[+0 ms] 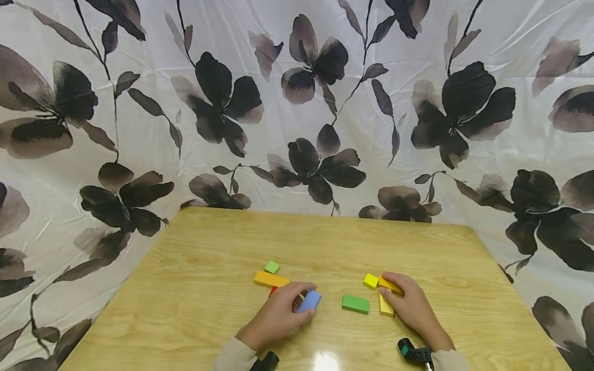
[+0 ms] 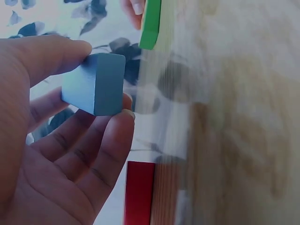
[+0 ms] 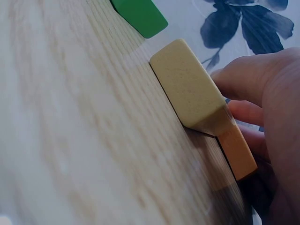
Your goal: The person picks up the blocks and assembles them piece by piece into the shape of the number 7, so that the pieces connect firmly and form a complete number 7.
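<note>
My left hand [image 1: 282, 313] pinches a blue block [image 1: 310, 301] between thumb and fingertips. In the left wrist view the blue block [image 2: 109, 84] is tilted, its near end facing the camera. Behind that hand, a red block [image 1: 273, 291] is mostly hidden beside a long orange block [image 1: 265, 279]. On the other side, my right hand [image 1: 416, 305] grips a shorter orange block [image 1: 389, 284] with thumb and fingers. A pale yellow block [image 3: 187, 86] lies against that block's near side, close by the thumb. A bright yellow block [image 1: 370, 281] sits just left of the fingertips.
Between the hands lies a green block [image 1: 356, 304] on the wooden table [image 1: 325, 242]. A small light green block [image 1: 271, 267] rests behind the long orange one. A flower-printed cloth [image 1: 260, 31] hangs behind the table's far edge.
</note>
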`<state>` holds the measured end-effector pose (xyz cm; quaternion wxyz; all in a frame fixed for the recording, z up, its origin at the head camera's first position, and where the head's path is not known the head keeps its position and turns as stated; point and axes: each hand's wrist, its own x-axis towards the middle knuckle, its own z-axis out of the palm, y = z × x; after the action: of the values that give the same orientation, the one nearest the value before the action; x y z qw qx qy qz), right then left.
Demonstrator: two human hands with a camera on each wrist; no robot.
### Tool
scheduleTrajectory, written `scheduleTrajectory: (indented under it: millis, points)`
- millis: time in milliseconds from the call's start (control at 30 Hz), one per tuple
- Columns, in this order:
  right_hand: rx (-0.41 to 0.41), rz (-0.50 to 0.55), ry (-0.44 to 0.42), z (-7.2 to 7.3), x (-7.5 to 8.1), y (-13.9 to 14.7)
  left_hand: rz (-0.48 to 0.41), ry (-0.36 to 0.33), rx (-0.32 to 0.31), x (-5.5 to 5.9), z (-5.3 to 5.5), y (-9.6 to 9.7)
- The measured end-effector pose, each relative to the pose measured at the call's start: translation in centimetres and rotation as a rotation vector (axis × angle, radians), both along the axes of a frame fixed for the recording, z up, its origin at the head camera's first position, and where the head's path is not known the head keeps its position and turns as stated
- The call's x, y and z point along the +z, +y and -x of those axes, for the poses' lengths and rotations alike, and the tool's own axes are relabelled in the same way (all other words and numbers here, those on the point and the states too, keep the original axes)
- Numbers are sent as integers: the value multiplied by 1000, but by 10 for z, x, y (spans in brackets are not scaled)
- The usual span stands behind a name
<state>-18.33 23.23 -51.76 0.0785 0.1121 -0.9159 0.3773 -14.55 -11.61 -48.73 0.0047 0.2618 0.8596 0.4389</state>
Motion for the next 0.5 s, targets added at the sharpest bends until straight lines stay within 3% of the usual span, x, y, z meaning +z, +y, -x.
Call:
scheduleTrajectory:
  millis: [167, 500]
  points:
    - [0, 5, 8, 2, 2, 0, 54, 19, 5, 3, -1, -2]
    - [-8, 5, -14, 0, 3, -1, 155, -16, 19, 5, -6, -1]
